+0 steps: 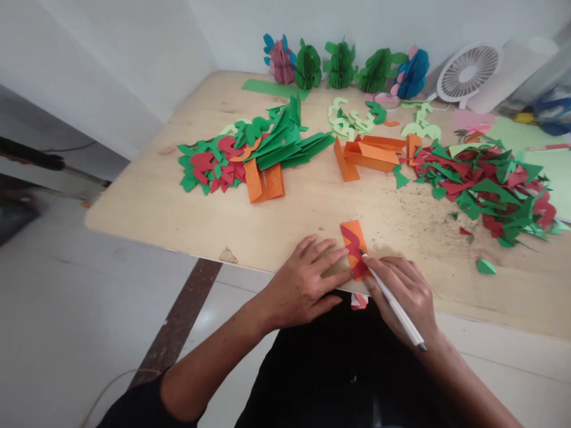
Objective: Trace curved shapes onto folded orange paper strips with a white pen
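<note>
Near the table's front edge lies an orange paper strip [355, 228] with a wavy red paper cutout [354, 245] on top of it. My left hand [307, 278] rests flat with its fingers apart, the fingertips touching the left side of the red cutout. A white marker pen [397, 309] is pinched in my right hand [407, 291]. Its dark tip meets the paper at the right edge of the red cutout. The lower end of the strip is partly hidden by my fingers.
Cut green and red pieces [209, 160] and folded green strips [285, 142] lie at left. Folded orange strips [372, 153] sit mid-table. Paper scraps [486, 184] are heaped at right. Honeycomb paper figures [341, 65] and a white fan [467, 72] stand along the back.
</note>
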Demonstrator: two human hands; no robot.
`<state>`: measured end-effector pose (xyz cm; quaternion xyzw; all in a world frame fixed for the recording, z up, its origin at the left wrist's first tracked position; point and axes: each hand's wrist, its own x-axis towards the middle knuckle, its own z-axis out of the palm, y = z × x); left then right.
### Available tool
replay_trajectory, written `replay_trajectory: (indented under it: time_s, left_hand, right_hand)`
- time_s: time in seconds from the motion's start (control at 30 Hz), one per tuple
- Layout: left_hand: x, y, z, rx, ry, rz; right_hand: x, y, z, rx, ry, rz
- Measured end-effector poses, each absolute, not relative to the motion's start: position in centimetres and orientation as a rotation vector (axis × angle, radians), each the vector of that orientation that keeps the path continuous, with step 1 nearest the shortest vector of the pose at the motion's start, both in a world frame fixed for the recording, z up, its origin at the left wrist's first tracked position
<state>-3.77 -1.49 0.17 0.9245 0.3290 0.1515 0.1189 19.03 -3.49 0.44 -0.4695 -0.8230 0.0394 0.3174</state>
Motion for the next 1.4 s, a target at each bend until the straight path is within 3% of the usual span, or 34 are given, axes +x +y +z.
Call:
replay_trajectory:
  time_s: [0.33, 1.4]
  left_hand:
    - [-3.9, -0.7, 0.4, 2.619, 0.923, 0.503]
    - [-3.9, -0.2, 0.1, 2.612, 0.888, 0.558]
  right_hand:
    - [18.2, -3.2, 2.1, -1.442, -1.866, 0.536]
    - [17.3, -2.8, 1.3, -1.554, -1.823, 0.556]
